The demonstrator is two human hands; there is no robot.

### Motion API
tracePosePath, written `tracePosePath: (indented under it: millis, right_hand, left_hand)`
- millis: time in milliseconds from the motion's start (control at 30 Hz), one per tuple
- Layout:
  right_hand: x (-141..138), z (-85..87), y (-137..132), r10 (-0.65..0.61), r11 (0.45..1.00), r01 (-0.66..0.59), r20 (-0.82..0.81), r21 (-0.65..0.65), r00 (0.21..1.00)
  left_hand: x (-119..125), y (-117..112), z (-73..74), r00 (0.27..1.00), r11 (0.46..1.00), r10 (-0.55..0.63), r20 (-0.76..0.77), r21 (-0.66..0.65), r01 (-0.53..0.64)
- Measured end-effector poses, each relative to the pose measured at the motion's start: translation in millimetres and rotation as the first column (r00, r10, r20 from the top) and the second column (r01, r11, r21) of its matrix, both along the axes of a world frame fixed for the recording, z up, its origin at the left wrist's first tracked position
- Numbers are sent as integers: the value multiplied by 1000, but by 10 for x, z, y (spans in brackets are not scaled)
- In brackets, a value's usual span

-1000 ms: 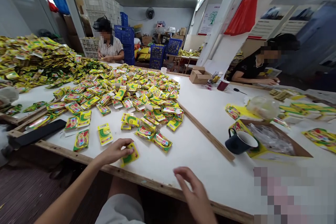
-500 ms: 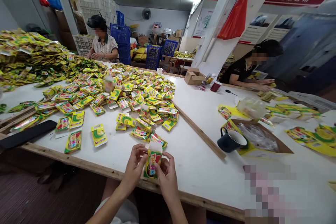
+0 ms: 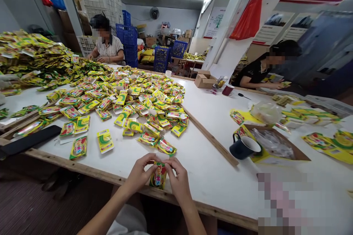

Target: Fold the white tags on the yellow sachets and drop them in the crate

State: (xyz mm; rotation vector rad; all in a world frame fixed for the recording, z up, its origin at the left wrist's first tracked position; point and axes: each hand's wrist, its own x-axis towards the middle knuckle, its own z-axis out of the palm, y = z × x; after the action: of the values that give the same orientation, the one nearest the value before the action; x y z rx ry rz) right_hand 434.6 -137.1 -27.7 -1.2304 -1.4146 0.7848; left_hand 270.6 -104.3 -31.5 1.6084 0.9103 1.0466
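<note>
A small yellow-and-green candy box [image 3: 158, 177] with colourful lettering stands near the table's front edge, between my two hands. My left hand [image 3: 143, 170] grips its upper left side, with thumb and fingers closed at the top. At the upper right, my right hand [image 3: 176, 176] pinches the top edge, its fingers bent over the flap. The fingers partly hide the box's top. Just beyond them lie more such boxes [image 3: 166, 147], the front part of a wide heap [image 3: 132, 95].
Left of the heap rises a mound of small packets [image 3: 33, 58]. A wooden strip [image 3: 209, 136] crosses the white table; right of it are a dark mug [image 3: 245, 147] and an open carton [image 3: 286, 158]. One person [image 3: 109, 46] sits across, another [image 3: 264, 66] at the right.
The box's white top flap, upright before, is now folded down or covered by my fingers. Both hands have drawn together over the top. A loose box has come to rest on the heap's front.
</note>
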Motion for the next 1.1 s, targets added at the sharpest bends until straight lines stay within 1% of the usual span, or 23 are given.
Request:
tracePosePath:
  millis: [100, 133, 167, 267, 333, 433, 567, 633, 733, 800, 933, 1033, 1100]
  right_hand:
    - [-30, -24, 16, -86, 996, 86, -64, -9, 994]
    - [-37, -37, 10, -95, 995, 94, -74, -15, 993]
    - [-40, -49, -1, -84, 996, 83, -68, -14, 994]
    - [-38, -55, -36, -9, 1000, 9, -12, 26, 1000]
    - [-38, -35, -48, -4, 999, 4, 2, 48, 1000]
    - [-49, 2, -36, -47, 998, 47, 0, 32, 999]
    - [-64, 30, 26, -110, 993, 111, 20, -44, 994]
    - [-59, 38, 53, -120, 991, 121, 22, -64, 993]
    - [-36, 42, 54, -97, 992, 96, 3, -77, 995]
    - [-20, 31, 29, -72, 994, 70, -18, -89, 997]
    - [-49, -27, -10, -20, 994, 12, -74, -106, 997]
    - [-72, -26, -16, -17, 996, 8, -99, -87, 995]
    - [20, 47, -75, -59, 996, 54, -71, -71, 996]
  left_hand:
    - [36, 9, -28, 996, 1000, 30, 85, 0, -30]
    - [44, 2, -31, 994, 1000, 30, 100, -4, -29]
    - [47, -8, -29, 995, 1000, 27, 95, 3, -28]
    - [41, -40, 5, 1000, 998, 25, 3, 55, -25]
    - [40, -51, 34, 999, 997, 50, -20, 67, -49]
    - [60, -42, 57, 996, 996, 84, 1, 10, -84]
    - [110, 9, 47, 990, 988, 138, 10, -70, -137]
    - [129, 36, 31, 988, 984, 154, 18, -94, -151]
    - [128, 55, -2, 989, 984, 143, 33, -115, -138]
    - [104, 49, -25, 992, 989, 123, 33, -87, -120]
    - [48, 8, -32, 996, 995, 88, 10, 44, -89]
    - [45, -13, 32, 997, 994, 71, -16, 83, -70]
    - [64, 5, 89, 998, 994, 49, -50, 104, -43]
